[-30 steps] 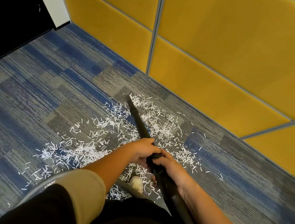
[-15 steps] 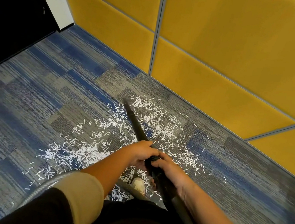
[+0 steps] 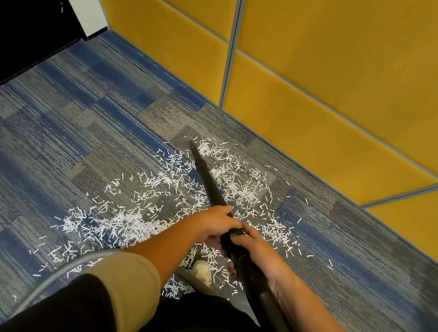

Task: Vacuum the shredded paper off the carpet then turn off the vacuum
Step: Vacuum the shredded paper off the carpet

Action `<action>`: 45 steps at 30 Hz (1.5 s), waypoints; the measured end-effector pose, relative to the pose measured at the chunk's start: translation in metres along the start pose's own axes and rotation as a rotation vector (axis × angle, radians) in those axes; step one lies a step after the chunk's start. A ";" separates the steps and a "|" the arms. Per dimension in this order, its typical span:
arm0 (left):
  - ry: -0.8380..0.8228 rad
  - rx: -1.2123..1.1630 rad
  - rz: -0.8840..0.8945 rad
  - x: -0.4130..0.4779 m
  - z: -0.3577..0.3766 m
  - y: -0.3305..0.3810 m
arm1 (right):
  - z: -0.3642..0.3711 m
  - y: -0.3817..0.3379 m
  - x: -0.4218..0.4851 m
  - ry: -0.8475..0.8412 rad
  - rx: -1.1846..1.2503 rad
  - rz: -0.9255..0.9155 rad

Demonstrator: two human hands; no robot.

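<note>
- Left hand (image 3: pixel 215 225) curls round the black vacuum wand (image 3: pixel 209 184); right hand (image 3: pixel 256 245) grips it just behind, the two nearly touching.
- Wand tip sits at the far edge of the shredded paper (image 3: pixel 151 198).
- Paper lies scattered across the blue-grey carpet (image 3: pixel 46 141), near the yellow wall panels (image 3: pixel 336 84).
- Grey hose (image 3: pixel 56 275) curves at lower left.

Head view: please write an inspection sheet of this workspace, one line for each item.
Surface: blue-grey carpet, paper scattered over its middle.
Job's things: shredded paper, not yet cleared; black vacuum tube, tip at the paper's far edge.
Clutter: nothing seen.
Grippers: left hand and right hand both grip the tube, side by side.
Cables: grey hose curves over the carpet on the left; no cord seen.
Surroundings: yellow wall panels behind; dark panel far left; a shoe amid the paper.
</note>
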State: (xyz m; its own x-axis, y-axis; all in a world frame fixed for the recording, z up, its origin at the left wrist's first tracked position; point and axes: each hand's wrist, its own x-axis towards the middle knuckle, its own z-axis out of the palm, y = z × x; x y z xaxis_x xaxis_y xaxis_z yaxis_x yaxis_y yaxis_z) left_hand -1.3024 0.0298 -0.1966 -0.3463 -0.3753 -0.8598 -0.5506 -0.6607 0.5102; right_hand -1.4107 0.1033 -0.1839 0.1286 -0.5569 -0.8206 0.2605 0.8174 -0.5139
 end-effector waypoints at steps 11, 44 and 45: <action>0.016 0.081 0.035 0.004 0.016 0.017 | -0.017 -0.005 -0.001 0.055 0.034 -0.020; 0.146 0.003 0.090 -0.003 -0.020 0.009 | 0.010 -0.026 0.023 -0.046 -0.103 0.003; 0.138 -0.006 0.094 -0.001 -0.017 0.012 | 0.007 -0.027 0.024 -0.040 -0.078 -0.004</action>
State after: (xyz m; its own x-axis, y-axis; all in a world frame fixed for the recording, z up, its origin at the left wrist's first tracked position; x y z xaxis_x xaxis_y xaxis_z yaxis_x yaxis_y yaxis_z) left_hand -1.2959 0.0109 -0.1900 -0.2881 -0.5209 -0.8035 -0.5158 -0.6225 0.5885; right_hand -1.4080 0.0669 -0.1876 0.1662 -0.5644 -0.8086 0.1862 0.8232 -0.5363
